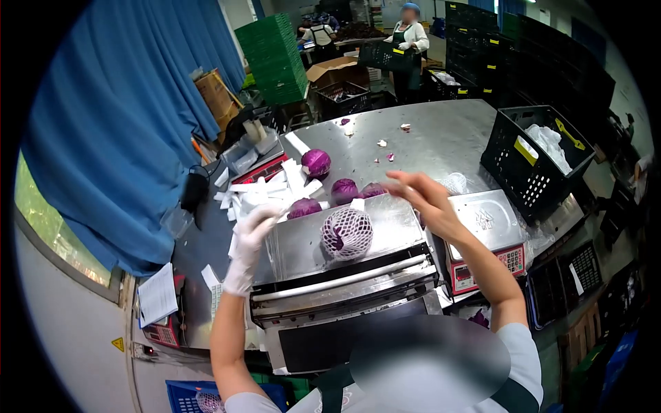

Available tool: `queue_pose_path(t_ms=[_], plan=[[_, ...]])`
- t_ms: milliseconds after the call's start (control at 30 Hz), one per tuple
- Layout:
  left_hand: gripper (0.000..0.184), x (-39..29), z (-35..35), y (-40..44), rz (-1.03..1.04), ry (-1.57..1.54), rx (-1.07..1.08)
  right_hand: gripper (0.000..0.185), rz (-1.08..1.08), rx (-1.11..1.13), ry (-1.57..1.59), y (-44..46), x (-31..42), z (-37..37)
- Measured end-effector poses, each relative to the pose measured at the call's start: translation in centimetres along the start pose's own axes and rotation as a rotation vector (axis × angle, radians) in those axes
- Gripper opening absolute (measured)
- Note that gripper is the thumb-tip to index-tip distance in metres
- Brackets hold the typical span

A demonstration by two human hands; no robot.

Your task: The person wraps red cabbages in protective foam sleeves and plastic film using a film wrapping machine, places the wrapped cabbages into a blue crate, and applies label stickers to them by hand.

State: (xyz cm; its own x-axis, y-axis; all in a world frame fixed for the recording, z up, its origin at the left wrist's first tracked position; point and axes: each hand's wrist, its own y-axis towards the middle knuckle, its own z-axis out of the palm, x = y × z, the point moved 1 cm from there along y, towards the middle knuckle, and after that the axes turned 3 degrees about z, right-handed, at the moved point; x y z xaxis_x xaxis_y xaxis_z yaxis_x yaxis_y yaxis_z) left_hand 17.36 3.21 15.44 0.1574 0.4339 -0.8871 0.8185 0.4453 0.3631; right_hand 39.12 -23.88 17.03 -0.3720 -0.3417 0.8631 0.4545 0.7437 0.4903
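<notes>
A red cabbage in a white foam net (346, 235) sits on the metal top of a film wrapping machine (344, 281), between my hands. My left hand (253, 237), in a white glove, is left of it with fingers curled together at the edge of clear plastic film (274, 244), which shows as faint streaks. My right hand (428, 199), bare, hovers right of the cabbage with its fingers stretched out and nothing visible in them. Behind the machine lie bare red cabbages, one (316, 163) farther back and another (304, 208) near my left hand.
White foam strips (265, 193) are piled behind my left hand. A scale (487, 230) stands at the right. Beyond it is a black crate (533, 158) holding clear plastic. Leaf scraps (382, 143) dot the steel table (441, 131). At the back, a person (411, 41) carries a crate.
</notes>
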Motion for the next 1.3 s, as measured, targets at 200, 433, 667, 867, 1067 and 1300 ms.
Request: queue_pose_path(t_ms=[200,433,667,867,1067,1300], plan=[[0.101,8.4,6.4,2.5,0.097,0.241,0.655,0.123,0.252,0.425,-0.642,0.3,-14.3,3.8],[0.083,9.3,9.1,1.0,-0.186,0.134,0.367,0.112,-0.034,0.214,-0.462,-0.5,-15.0,4.9],[0.043,3.8,8.2,-7.0,-0.366,0.081,0.386,0.102,0.211,0.348,-0.420,-4.7,-9.5,5.8],[0.070,-2.1,9.5,-16.5,-1.112,-0.293,0.549,0.092,0.808,0.720,-0.097,-12.6,-4.2,7.6],[0.075,1.8,14.2,-18.8,-1.380,-0.872,0.455,0.085,1.416,0.805,0.639,-17.8,-9.6,10.6],[0.068,5.8,11.9,-24.6,-1.266,-0.613,0.333,0.063,0.834,0.672,-0.078,-23.2,-8.7,8.3]])
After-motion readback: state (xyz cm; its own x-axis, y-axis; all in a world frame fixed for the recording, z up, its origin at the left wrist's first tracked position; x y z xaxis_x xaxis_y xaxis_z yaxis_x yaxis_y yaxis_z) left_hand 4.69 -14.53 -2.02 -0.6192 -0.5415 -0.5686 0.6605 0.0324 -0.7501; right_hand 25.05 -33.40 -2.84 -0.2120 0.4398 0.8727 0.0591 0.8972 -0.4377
